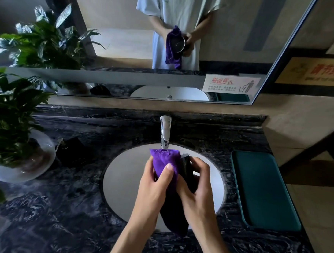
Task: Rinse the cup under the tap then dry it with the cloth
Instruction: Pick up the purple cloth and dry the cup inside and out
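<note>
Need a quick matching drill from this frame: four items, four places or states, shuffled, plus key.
Items:
1. cloth
2. cup
3. tray
4. plant

Places/states:
A. flat on the counter, right of the sink
B. in a glass bowl, left of the sink
C. gripped by the right hand
D. pressed on by the left thumb

Pairs: 1-D, 2-C, 3-A, 4-B

The sink (118,182) sits in the counter (57,217): tap (165,132) behind it, plant (14,115) to its left, tray (264,188) to its right, mirror (129,34) behind the tap.
</note>
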Tool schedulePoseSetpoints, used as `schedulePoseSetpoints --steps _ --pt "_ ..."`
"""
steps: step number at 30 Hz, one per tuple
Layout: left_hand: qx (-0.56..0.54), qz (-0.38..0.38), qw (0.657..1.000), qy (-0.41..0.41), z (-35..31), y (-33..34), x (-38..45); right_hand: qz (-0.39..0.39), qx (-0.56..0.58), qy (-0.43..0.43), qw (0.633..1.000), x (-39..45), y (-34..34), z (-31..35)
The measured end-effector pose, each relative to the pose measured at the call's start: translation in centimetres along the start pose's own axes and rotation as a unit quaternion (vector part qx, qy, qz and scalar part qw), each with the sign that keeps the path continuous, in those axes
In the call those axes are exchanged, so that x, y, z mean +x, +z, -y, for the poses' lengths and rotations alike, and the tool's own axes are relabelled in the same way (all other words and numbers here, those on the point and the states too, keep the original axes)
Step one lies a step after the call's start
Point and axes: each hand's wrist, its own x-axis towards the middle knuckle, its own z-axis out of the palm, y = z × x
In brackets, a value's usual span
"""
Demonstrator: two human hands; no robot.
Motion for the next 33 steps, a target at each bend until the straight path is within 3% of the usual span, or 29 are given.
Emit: schedulePoseSetpoints --steps 9,16,19,22,25,30,33 --pt "-0.051 -0.054 0.997 0.018 0.0 0.7 0.0 0.024 0.019 0.000 1.000 -0.6 0.4 0.4" --pt "-0.122 -0.018 0.992 -0.021 0.8 0.6 -0.7 -0.013 0.152 0.122 0.981 -0.6 0.1 0.6" --pt "-0.111 -0.034 0.993 -0.030 1.3 0.6 -0.8 -0.026 0.076 0.113 0.990 -0.6 0.1 0.0" --pt "-0.086 -0.074 0.993 -0.006 1.3 0.8 -0.8 -0.024 -0.046 0.048 0.997 -0.7 0.1 -0.1" --pt "-0.074 -0.087 0.993 0.009 0.9 1.0 -0.6 0.008 -0.101 0.018 0.995 -1.1 0.4 0.5" --pt "-0.154 -0.003 0.988 -0.018 1.0 0.6 -0.5 -0.036 0.051 0.059 0.996 -0.5 -0.1 2.0" --pt "-0.173 0.003 0.985 -0.017 1.2 0.5 -0.5 -0.035 0.070 0.092 0.993 0.1 -0.5 1.5"
